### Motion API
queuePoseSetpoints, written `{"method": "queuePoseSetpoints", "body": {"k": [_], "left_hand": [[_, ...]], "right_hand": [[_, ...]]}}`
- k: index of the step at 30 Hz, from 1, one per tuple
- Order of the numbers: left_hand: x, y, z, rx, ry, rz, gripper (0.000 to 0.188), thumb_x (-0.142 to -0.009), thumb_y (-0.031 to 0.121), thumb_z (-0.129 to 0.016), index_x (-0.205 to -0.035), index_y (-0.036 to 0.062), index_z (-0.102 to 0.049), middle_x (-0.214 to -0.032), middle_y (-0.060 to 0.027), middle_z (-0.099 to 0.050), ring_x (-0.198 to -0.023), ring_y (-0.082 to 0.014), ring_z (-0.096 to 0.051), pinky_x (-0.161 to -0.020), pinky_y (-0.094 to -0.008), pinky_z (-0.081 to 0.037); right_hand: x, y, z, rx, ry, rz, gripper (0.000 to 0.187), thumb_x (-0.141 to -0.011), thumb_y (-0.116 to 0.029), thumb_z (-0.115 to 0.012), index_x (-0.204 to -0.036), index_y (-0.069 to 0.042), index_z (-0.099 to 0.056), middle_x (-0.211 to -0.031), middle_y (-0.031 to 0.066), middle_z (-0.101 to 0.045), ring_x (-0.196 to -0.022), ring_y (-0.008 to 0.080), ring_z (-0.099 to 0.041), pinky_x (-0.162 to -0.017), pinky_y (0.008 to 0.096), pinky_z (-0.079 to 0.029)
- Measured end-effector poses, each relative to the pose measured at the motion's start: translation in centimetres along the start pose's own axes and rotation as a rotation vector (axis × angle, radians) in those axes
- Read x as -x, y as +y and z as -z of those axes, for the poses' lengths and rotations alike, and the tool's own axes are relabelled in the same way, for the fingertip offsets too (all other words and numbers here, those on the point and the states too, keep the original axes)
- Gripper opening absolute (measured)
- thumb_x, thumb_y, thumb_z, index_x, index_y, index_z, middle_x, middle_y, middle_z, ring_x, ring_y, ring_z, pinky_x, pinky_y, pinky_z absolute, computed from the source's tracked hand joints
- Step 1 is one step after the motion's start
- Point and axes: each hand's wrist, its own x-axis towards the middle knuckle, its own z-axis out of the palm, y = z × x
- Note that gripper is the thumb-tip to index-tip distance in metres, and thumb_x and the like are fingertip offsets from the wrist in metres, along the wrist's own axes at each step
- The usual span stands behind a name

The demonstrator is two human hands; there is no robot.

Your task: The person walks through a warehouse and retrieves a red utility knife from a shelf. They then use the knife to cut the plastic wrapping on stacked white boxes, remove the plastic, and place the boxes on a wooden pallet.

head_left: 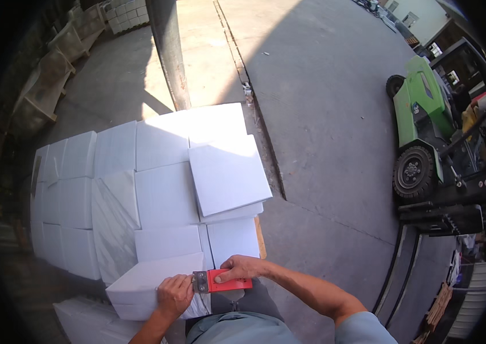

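My right hand (237,269) is closed round a flat red tool (236,284) with a dark metal head, whose exact kind I cannot make out. The tool's head points left, close to the fingers of my left hand (175,295). That hand is closed, its fingers curled against the near end of a white box-shaped package (150,281); what they pinch is hidden. This package lies tilted at the near edge of a stack of similar white packages (162,195). Clear plastic film (115,212) covers part of the stack. A loose white package (230,175) sits on top at the right.
A green forklift (426,103) stands at the right, its forks (398,269) low. A metal post (169,57) rises behind the stack. More white packages (91,324) lie at lower left, wrapped pallet loads (48,83) at far left. A grooved concrete floor (323,114) extends between stack and forklift.
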Motion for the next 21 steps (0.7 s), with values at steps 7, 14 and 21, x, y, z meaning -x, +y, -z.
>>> {"method": "queuePoseSetpoints", "body": {"k": [7, 14, 21], "left_hand": [[0.4, -1.7, -2.4, -0.067, -0.041, -0.136, 0.016, -0.091, 0.014, -0.059, -0.101, 0.0047, -0.068, -0.123, -0.014, -0.065, -0.09, -0.0286, -0.067, -0.074, -0.0398, -0.054], [-0.5, 1.2, 0.1, -0.068, -0.098, 0.047, 0.026, -0.095, 0.024, -0.055, -0.111, 0.0073, -0.068, -0.108, -0.0139, -0.069, -0.09, -0.0328, -0.066, -0.079, -0.0421, -0.054], [1.0, -0.3, -2.2, -0.064, -0.063, 0.021, 0.022, -0.095, 0.027, -0.053, -0.096, 0.0111, -0.068, -0.092, -0.0109, -0.068, -0.079, -0.0315, -0.063, -0.069, -0.0422, -0.053]], "right_hand": [[2.5, 3.6, 2.4, -0.004, -0.007, 0.052, 0.044, -0.083, -0.046, -0.071, -0.081, -0.001, -0.068, -0.062, 0.0005, -0.058, -0.057, 0.011, -0.052, -0.052, 0.0293, -0.04], [1.8, 0.9, -0.4, 0.555, 0.224, 0.037, 0.035, -0.079, -0.037, -0.069, -0.079, -0.002, -0.072, -0.07, 0.0126, -0.067, -0.065, 0.026, -0.064, -0.059, 0.0383, -0.051], [-6.6, 4.9, -5.8, 1.145, 0.659, 0.236, 0.019, -0.067, -0.032, -0.072, -0.06, -0.015, -0.072, -0.058, 0.0069, -0.065, -0.056, 0.0241, -0.063, -0.049, 0.0411, -0.047]]}}
